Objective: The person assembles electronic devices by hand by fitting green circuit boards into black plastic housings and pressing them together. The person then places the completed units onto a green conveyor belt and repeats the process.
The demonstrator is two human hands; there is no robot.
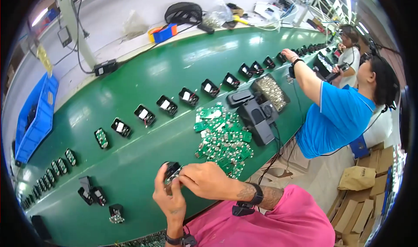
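Observation:
Close in front of me, my left hand (pixel 170 200) grips a small black plastic casing (pixel 173 167) between thumb and fingers. My right hand (pixel 210 181) is pinched against the casing's near right side, where a light bit of what looks like circuit board shows. What its fingertips hold is hidden. Just beyond my hands lies a heap of green circuit boards (pixel 222 136). Along the green table runs a row of open black casings (pixel 165 105) with white patches and wires inside. Towards the left, several casings have green boards (pixel 101 138) in them.
Dark grey devices (pixel 257 120) with cables and a box of small metal parts (pixel 271 92) stand right of the boards. A co-worker in a blue shirt (pixel 344 112) reaches over the row. More casings (pixel 92 194) lie front left; a blue crate (pixel 37 116) stands far left.

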